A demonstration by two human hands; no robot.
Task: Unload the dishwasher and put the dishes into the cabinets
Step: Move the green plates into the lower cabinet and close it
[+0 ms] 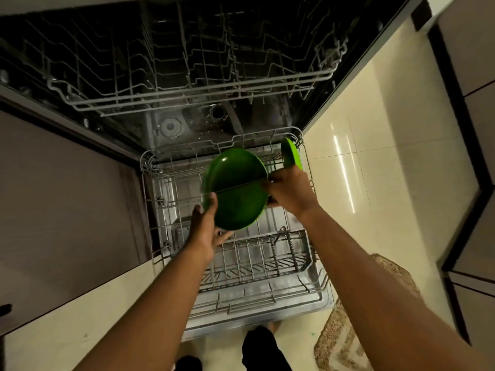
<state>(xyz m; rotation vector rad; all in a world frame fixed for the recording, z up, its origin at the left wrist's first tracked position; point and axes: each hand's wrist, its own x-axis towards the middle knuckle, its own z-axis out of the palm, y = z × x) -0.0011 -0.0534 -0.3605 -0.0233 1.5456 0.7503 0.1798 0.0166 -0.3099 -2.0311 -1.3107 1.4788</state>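
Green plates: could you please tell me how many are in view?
3: two held together above the lower rack, upper plate and lower plate, gripped by left hand and right hand; one plate upright at the rack's far right.

Dim, wide-angle warp, glare streaks on floor tiles (345, 167).

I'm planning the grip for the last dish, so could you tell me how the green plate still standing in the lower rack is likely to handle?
The green plate looks stiff and probably light, like plastic. Its glossy surface may be slippery. Standing on edge in the lower rack, it could roll once lifted free.
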